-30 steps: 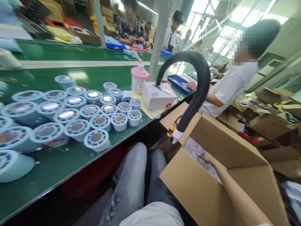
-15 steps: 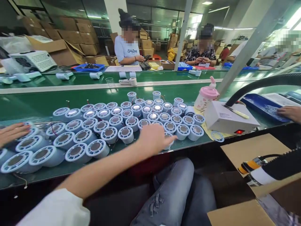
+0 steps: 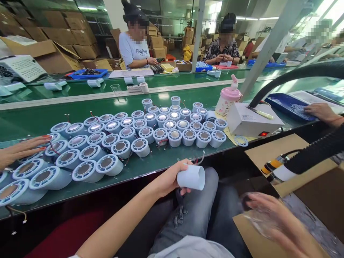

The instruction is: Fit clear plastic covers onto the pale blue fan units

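Note:
My left hand (image 3: 173, 177) is wrapped round a light blue plastic cylinder (image 3: 194, 177) over my lap, with its open end facing right. Thin wires (image 3: 199, 157) stick up behind it. My right hand (image 3: 276, 218), smeared by motion, is low at the right over the cardboard box. In its fingers are a crinkled clear plastic bag (image 3: 256, 222) and a small dark piece that I cannot make out. Many similar blue cylinders (image 3: 139, 147) with slotted rims and grey round centres stand in rows on the green bench (image 3: 150, 163).
A white box-shaped device (image 3: 254, 120) with a red switch and black hose stands at the right, beside a pink-lidded cup (image 3: 228, 98) and a loose blue ring (image 3: 241, 141). Co-workers' hands reach in at the left (image 3: 23, 150) and over a blue tray (image 3: 288, 105).
My left hand has come back from the row's front edge with a blue cylinder, now over my lap. My right hand has entered at the lower right with clear plastic. The view has shifted slightly.

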The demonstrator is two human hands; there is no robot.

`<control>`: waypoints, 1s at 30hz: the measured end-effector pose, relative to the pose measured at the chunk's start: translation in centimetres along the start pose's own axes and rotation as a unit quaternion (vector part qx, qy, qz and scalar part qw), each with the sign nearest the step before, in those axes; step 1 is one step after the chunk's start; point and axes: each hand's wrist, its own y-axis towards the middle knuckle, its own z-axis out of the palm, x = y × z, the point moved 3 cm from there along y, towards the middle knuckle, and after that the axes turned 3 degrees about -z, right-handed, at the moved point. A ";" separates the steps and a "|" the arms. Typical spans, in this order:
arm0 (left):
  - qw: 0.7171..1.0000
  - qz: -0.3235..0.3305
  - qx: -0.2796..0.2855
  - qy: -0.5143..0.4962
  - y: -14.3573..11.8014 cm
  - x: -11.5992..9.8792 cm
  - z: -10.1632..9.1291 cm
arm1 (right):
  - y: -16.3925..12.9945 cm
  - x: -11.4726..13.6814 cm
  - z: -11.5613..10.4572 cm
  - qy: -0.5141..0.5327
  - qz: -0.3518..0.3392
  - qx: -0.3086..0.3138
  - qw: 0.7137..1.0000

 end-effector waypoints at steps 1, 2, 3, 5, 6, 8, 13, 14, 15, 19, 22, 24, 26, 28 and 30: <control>0.999 -0.021 0.033 -0.027 0.0 1.0 0.6 | 0.7 1.6 1.6 -0.031 -0.039 0.008 0.999; 0.995 -0.042 0.061 -0.063 0.0 1.8 1.1 | 1.7 3.0 3.1 -0.050 -0.069 0.032 0.996; 0.990 -0.058 0.083 -0.096 0.0 2.5 1.6 | 2.8 4.3 4.2 -0.070 -0.109 0.033 0.991; 0.980 -0.069 0.118 -0.142 -0.1 3.3 2.1 | 5.0 6.0 5.7 -0.137 -0.140 0.021 0.980; 0.979 -0.065 0.132 -0.143 -0.2 3.3 2.1 | 5.8 6.3 6.0 -0.163 -0.141 0.017 0.976; 0.984 -0.049 0.151 -0.082 -0.6 2.9 2.1 | 6.9 6.4 6.2 -0.186 -0.121 0.026 0.975; 0.980 0.088 0.047 0.173 -1.8 0.8 1.8 | 6.9 5.7 5.9 -0.020 -0.036 0.124 0.991; 0.973 0.116 0.023 0.200 -2.0 0.6 1.9 | 6.8 5.7 5.8 0.025 -0.011 0.135 0.990; 0.966 0.137 0.007 0.217 -2.1 0.5 2.0 | 6.8 5.7 5.6 0.064 0.014 0.137 0.988; 0.947 0.207 -0.020 0.244 -1.9 1.4 2.4 | 7.0 5.7 5.2 0.182 0.101 0.088 0.974; 0.939 0.232 -0.018 0.254 -1.5 2.2 2.4 | 7.2 5.2 5.1 0.253 0.181 0.052 0.949; 0.943 0.233 -0.002 0.238 -1.3 2.5 2.4 | 7.3 4.8 5.0 0.289 0.216 0.032 0.932; 0.956 0.214 0.020 0.198 -1.2 2.7 2.5 | 7.5 4.3 4.9 0.329 0.229 0.018 0.916; 0.972 0.183 0.042 0.144 -1.2 2.9 2.6 | 7.5 3.9 4.8 0.373 0.217 0.017 0.902; 0.983 0.148 0.054 0.090 -1.2 3.0 2.7 | 7.3 3.8 4.9 0.395 0.175 0.041 0.901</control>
